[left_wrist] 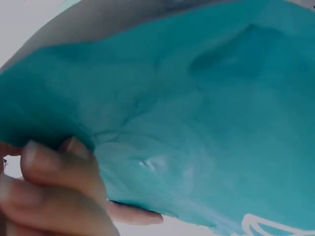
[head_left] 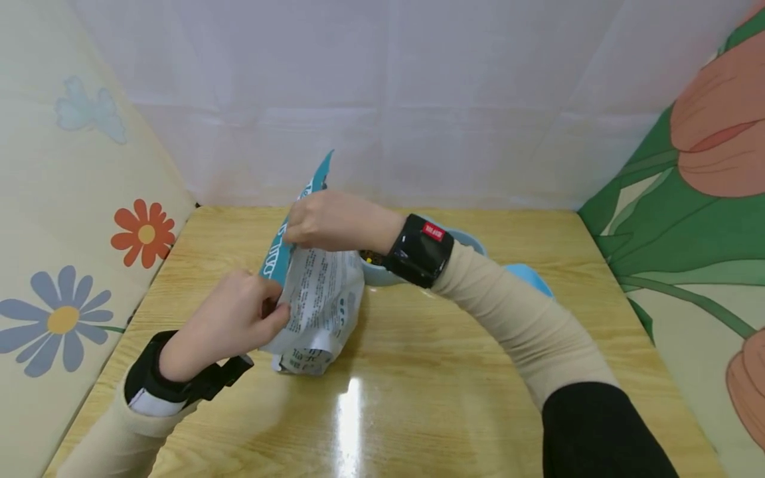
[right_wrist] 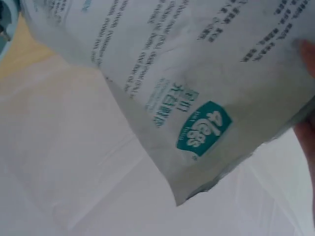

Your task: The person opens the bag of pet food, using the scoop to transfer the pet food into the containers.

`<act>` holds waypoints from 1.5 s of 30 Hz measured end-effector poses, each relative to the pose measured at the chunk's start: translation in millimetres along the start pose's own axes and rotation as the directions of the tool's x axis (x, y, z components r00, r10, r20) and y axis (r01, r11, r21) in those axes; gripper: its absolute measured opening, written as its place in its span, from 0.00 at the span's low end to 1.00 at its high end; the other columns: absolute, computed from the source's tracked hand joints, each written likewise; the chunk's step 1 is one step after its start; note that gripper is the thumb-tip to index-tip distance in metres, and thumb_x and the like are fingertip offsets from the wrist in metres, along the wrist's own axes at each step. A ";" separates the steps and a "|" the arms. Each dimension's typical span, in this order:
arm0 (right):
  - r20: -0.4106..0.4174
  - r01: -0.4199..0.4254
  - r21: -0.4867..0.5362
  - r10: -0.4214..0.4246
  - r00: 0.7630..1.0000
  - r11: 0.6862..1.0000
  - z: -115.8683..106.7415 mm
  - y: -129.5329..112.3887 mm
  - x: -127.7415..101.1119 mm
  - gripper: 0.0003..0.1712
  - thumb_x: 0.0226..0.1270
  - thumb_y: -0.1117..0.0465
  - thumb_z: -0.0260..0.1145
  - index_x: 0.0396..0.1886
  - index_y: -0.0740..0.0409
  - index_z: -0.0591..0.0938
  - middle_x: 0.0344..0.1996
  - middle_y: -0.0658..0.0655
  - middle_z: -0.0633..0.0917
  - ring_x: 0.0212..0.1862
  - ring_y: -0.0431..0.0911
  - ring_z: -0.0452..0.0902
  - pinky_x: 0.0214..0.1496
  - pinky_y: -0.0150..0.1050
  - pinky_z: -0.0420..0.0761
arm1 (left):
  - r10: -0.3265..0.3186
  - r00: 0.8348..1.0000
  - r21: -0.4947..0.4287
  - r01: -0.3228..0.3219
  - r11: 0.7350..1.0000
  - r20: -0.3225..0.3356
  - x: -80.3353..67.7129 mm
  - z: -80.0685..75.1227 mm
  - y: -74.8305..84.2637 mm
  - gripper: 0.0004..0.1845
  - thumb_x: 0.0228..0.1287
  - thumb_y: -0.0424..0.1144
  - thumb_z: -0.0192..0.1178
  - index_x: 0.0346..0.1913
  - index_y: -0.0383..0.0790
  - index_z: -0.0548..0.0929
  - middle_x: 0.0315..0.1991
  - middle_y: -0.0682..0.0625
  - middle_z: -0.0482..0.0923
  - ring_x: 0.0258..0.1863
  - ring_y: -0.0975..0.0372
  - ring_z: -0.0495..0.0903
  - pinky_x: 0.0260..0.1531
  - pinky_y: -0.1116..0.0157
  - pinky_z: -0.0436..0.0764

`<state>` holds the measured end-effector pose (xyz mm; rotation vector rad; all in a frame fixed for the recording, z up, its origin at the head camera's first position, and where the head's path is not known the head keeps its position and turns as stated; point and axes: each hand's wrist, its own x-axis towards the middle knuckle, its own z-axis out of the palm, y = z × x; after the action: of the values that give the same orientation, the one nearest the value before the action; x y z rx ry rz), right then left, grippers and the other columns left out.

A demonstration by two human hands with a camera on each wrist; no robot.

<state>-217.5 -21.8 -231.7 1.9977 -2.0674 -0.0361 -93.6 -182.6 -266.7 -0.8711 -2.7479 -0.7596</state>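
Observation:
A teal and white printed pouch [head_left: 323, 292] stands tilted on the wooden table [head_left: 418, 385], held between both hands. My left hand [head_left: 276, 309] pinches its side edge low down. My right hand [head_left: 297, 231] grips the pouch's upper edge, with the teal corner sticking up past it. The left wrist view is filled by the pouch's teal face [left_wrist: 197, 123], with my fingers [left_wrist: 49, 187] curled on its edge. In the right wrist view the white printed side [right_wrist: 197, 73] with a green logo shows, and a fingertip [right_wrist: 307, 137] sits at the right border.
A light blue bowl [head_left: 469, 241] with something dark inside sits behind my right wrist. Another blue piece [head_left: 528, 279] peeks out beyond my right forearm. Flower-printed cloth walls close the table on the left, back and right.

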 end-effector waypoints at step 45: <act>-0.144 -0.396 -0.223 0.371 0.917 0.891 32.4 73.2 5.4 0.13 0.67 0.71 0.51 0.30 0.60 0.82 0.28 0.54 0.84 0.29 0.45 0.78 0.44 0.38 0.74 | -0.014 0.989 -0.016 0.012 1.000 -0.149 43.9 -10.2 -36.8 0.19 0.55 0.27 0.50 0.10 0.42 0.62 0.08 0.56 0.54 0.06 0.70 0.52 0.09 0.70 0.55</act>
<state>-295.9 -28.7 -247.3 1.3927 -2.2305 -0.1125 -150.7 -191.9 -260.5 -0.7665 -2.6222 -0.8135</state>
